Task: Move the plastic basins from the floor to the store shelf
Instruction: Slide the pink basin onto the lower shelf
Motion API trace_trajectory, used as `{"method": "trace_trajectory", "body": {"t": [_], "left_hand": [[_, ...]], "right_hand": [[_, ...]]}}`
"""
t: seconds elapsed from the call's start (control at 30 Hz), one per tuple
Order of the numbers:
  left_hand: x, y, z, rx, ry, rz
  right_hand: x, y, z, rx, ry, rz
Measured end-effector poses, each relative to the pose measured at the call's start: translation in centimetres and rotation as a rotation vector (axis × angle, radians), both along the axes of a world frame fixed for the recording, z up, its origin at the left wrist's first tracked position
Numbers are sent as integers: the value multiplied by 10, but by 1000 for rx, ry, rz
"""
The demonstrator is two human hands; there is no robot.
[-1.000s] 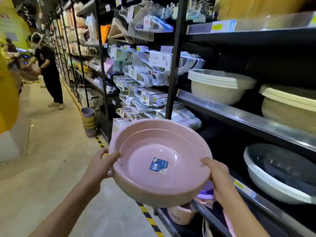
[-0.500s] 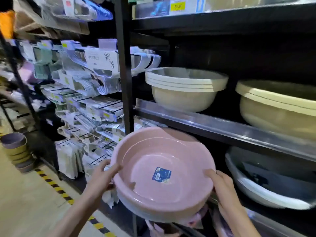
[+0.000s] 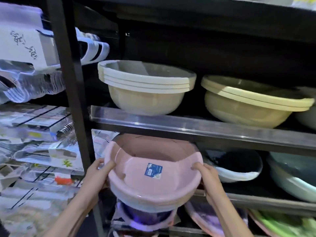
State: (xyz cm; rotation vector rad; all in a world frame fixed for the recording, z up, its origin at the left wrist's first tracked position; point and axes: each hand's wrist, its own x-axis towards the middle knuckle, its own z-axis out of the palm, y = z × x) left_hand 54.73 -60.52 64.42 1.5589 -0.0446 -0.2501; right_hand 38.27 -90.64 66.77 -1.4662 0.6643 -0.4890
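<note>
Black metal shelving (image 3: 196, 129) fills the aisle side, with a black upright post (image 3: 71, 93) dividing packaged goods on the left from basins on the right. On the upper shelf sit a stack of beige basins (image 3: 145, 86) and a stack of yellow basins (image 3: 248, 103) beside it. Below, the person holds a pink basin (image 3: 153, 168) with a blue label (image 3: 153, 170), its far rim under the shelf edge. Left hand (image 3: 97, 173) clamps the left rim, right hand (image 3: 205, 175) the right rim. Just right of it sits a dark-and-white basin (image 3: 239, 168).
</note>
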Motion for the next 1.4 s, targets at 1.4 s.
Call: {"method": "trace_trajectory", "body": {"t": [1.4], "left_hand": [[108,-56,-60,189,112,-129]], "right_hand": [[97,-42,-93,191,53,-99]]}}
